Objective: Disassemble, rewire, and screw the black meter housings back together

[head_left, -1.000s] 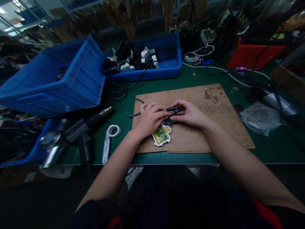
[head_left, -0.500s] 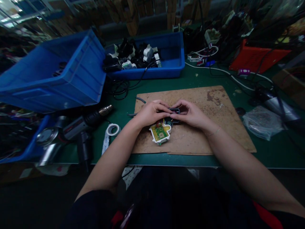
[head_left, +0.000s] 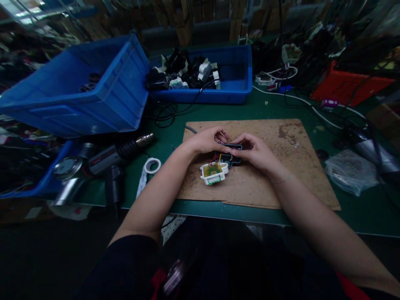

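Both hands meet over a brown board (head_left: 262,187). Between them is a black plastic housing (head_left: 236,159) with wires inside. My right hand (head_left: 254,152) grips its right end between thumb and fingers. My left hand (head_left: 212,141) is curled at the housing's left side, thumb on its edge and fingers bent above it; what its fingertips pinch is hidden. Thin red and yellow wires (head_left: 220,158) run from the black housing to a white plastic case (head_left: 214,172) with a green circuit board, which sits tilted on the brown board just below my hands.
Behind stands a blue bin (head_left: 243,96) of black and white parts, with a larger blue crate (head_left: 118,96) to its left. A heat gun (head_left: 112,160) and a tape roll (head_left: 152,166) lie left. To the right are a plastic bag (head_left: 351,171) and an orange-red box (head_left: 353,85).
The view has shifted slightly. My left fingers have lifted and spread a little over the black housing. The white case has tipped, showing its green front side.
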`<state>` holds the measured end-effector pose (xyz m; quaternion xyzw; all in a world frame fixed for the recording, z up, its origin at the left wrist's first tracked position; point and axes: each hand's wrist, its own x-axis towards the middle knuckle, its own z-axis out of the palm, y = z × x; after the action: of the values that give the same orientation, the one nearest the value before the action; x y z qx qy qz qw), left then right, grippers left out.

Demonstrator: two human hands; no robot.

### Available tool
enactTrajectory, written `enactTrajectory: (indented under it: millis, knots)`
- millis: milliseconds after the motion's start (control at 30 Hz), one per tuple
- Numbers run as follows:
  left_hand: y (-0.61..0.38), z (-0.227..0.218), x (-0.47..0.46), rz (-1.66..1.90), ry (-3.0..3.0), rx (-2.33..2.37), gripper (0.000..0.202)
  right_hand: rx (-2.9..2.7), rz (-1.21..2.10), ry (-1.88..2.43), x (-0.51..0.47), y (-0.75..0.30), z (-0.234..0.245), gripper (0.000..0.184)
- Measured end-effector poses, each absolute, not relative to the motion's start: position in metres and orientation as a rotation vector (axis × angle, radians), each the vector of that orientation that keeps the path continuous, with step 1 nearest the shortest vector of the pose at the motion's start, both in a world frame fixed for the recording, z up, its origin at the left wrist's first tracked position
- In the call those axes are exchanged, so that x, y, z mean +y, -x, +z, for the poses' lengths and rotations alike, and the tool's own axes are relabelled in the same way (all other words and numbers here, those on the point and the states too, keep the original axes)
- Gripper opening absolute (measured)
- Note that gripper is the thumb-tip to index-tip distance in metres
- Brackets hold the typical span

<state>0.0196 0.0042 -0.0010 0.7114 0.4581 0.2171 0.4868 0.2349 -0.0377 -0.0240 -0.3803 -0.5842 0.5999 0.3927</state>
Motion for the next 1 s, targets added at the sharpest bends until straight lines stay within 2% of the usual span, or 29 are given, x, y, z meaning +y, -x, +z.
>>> enactTrajectory:
  millis: [300,467,533,700,833,1000]
  knots:
    - [-0.013,-0.001,-0.043,0.797,-1.861,1.283,0.047,-1.454,1.515,1.037,-0.04,-0.232,-0.021,0.029]
    - [0.01,0.007,-0.079,1.184,-1.823,1.418,0.027,-1.509,1.426,1.072,-0.042,-0.231,-0.019,0.027]
    - [0.024,0.009,-0.098,1.14,-1.921,1.501,0.033,-1.51,1.426,1.089,-0.042,-0.231,-0.02,0.027]
    - [0.039,0.002,-0.147,0.743,-2.105,1.458,0.06,-1.545,1.389,1.075,-0.041,-0.232,-0.023,0.027]
    - [0.023,-0.013,-0.162,0.758,-2.158,1.628,0.075,-1.54,1.402,1.075,-0.042,-0.232,-0.022,0.029]
    - [0.008,-0.012,-0.158,0.809,-2.253,1.674,0.036,-1.518,1.396,1.077,-0.044,-0.231,-0.021,0.028]
